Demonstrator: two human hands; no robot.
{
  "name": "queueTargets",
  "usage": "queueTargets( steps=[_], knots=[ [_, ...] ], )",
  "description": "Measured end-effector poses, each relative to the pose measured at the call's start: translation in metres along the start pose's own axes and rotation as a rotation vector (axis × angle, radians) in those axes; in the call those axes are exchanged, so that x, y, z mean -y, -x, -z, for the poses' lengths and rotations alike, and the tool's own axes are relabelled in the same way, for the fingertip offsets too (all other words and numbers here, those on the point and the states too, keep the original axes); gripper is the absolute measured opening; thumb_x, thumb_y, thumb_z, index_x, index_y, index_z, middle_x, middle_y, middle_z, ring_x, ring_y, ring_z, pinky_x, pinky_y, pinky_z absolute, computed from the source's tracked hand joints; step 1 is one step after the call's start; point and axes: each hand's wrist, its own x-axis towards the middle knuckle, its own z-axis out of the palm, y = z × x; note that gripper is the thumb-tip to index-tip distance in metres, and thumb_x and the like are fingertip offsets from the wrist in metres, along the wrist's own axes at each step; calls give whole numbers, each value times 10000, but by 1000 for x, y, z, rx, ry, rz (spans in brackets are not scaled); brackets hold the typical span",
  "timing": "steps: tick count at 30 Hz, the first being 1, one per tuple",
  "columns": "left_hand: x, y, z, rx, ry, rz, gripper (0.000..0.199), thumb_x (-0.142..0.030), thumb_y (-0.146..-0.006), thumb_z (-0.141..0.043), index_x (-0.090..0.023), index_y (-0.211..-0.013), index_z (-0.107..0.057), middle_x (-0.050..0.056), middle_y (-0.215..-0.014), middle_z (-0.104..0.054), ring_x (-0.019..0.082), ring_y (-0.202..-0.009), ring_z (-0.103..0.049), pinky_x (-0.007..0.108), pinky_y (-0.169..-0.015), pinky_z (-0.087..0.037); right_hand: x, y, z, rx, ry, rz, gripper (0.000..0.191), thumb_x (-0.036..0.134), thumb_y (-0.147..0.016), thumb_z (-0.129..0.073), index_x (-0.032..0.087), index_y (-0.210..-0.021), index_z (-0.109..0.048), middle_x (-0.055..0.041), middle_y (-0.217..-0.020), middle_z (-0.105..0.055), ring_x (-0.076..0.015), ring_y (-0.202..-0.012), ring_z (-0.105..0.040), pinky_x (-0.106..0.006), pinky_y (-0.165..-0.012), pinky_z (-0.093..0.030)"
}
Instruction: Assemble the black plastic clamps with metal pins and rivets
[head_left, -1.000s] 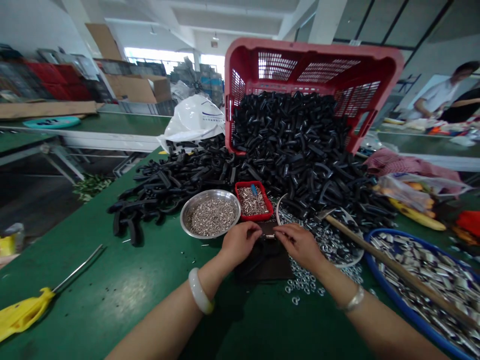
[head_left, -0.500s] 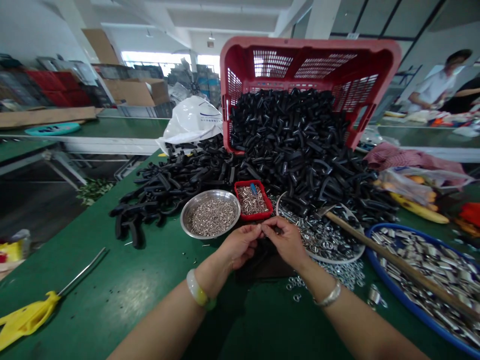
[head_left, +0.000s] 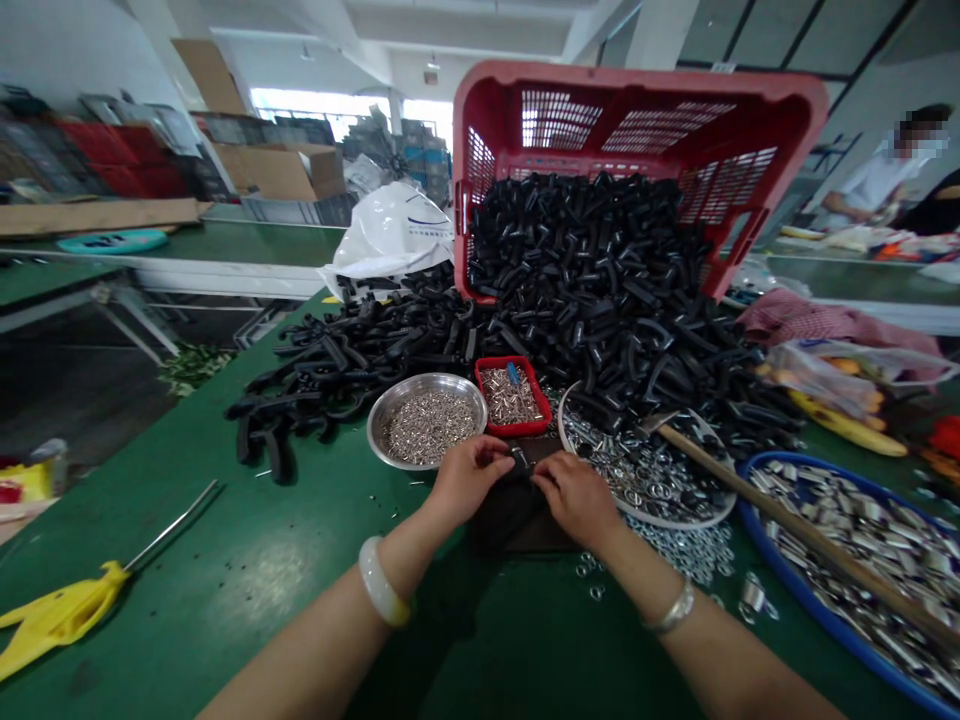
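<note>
My left grip (head_left: pixel 469 480) is narrow, pinching a small dark part (head_left: pixel 517 460) above a black pad (head_left: pixel 525 520). My right grip (head_left: pixel 577 498) closes in just beside it; I can't tell whether it's holding anything. A steel bowl (head_left: pixel 427 430) and red tray (head_left: pixel 512 395) sit just ahead. The white bag's (head_left: pixel 390 240) blue print is unreadable.

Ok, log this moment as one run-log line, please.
left hand: fingers on small black part | right hand: fingertips at same part | below: dark mat | nearby: round steel bowl
</note>
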Motion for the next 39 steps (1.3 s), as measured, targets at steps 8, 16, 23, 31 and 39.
queueTargets(
  steps=[8,16,23,31,39],
  knots=[
    [9,8,1,-48,-180,-126,106,-279,-743,-562,-190,-748,-620,-15,-728,-643,128,-689,-575,242,-679,-428,5,0,-4,-13,54,3,139,178,-835,-434,166,-825,-572,-65,-810,-577,-188,-784,-522,-288,-705,-385],
    [9,13,2,-29,-385,-172,140,-198,-775,-511,-199,-831,-640,9,-827,-663,155,-765,-591,259,-727,-432,7,2,-6,-30,162,59,165,132,-832,-406,144,-838,-570,-91,-811,-571,-203,-808,-510,-301,-718,-389],
    [7,16,-1,-15,-562,-205,159,-219,-809,-487,-206,-881,-628,8,-854,-649,148,-793,-580,248,-733,-431,25,-3,0,-1,441,93,191,47,-780,-413,136,-790,-582,-110,-786,-571,-219,-776,-496,-300,-641,-417],
    [-3,4,-16,-26,-780,-285,174,-278,-826,-479,-242,-885,-639,2,-925,-583,125,-835,-541,223,-696,-431,0,19,-9,-115,142,227,269,85,-808,-410,114,-1017,-576,-116,-981,-564,-211,-939,-491,-335,-814,-448],
    [0,-12,-27,155,-751,-374,172,-226,-818,-479,-227,-886,-637,-1,-912,-586,119,-837,-554,226,-744,-445,-10,40,-15,-72,7,223,384,154,-827,-403,120,-1203,-474,-144,-1127,-513,-237,-1082,-442,-417,-905,-424]
  ],
)
